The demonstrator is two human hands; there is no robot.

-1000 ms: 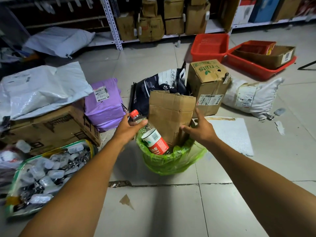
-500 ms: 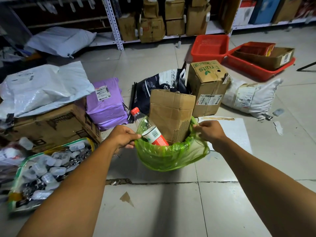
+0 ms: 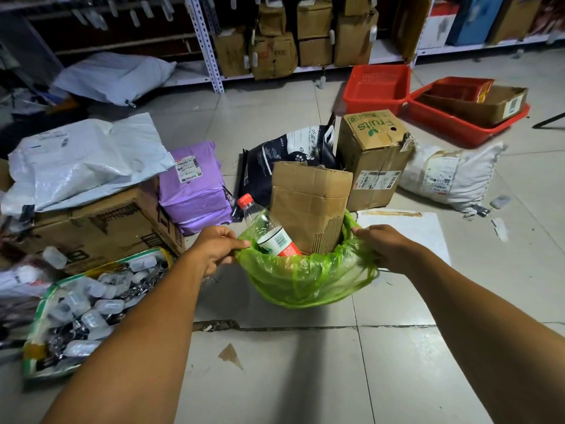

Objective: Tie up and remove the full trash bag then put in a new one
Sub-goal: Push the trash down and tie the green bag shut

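Observation:
A translucent green trash bag (image 3: 305, 280) stands on the tiled floor in the middle of the head view, its bin hidden under the plastic. A flattened cardboard box (image 3: 308, 206) and a plastic bottle (image 3: 269, 234) with a red cap stick out of its top. My left hand (image 3: 214, 247) grips the bag's rim on the left side. My right hand (image 3: 382, 244) grips the rim on the right side. The rim is lifted and bunched between my two hands.
Just behind the bag are a purple parcel (image 3: 195, 185), a dark printed pouch (image 3: 290, 154), a "Fruits" carton (image 3: 373, 157) and a white sack (image 3: 449, 175). At left lie a large cardboard box (image 3: 91, 228) and a tray of small bottles (image 3: 85, 310). Red baskets (image 3: 376, 84) stand by the shelves.
Both hands moved from the bottle and the cardboard down to the bag's rim, took hold of it and pulled it up around the contents.

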